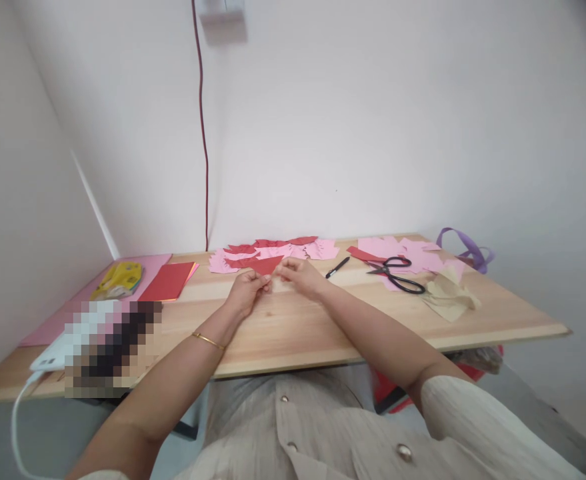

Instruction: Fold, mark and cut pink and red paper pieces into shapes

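Between my two hands is a piece of red paper [267, 265] with a pointed lower end. My left hand [247, 291] has its thumb and fingers pinched at the paper's lower left edge. On the other side, my right hand [300, 277] closes its fingertips at the paper's right edge. The fingertips of both hands nearly meet, and they cover part of the paper. Just behind lie pink and red cut paper pieces [323, 249] with fringed edges. A black pen [337, 267] rests to the right of my right hand.
Black-handled scissors [397, 275] lie on pink paper scraps [380, 248] at the right, near crumpled beige paper [450, 297] and a purple ribbon [465, 250]. At the left are red paper sheets [167, 283], a yellow packet [117, 280] and a white device [53, 353] with a cable.
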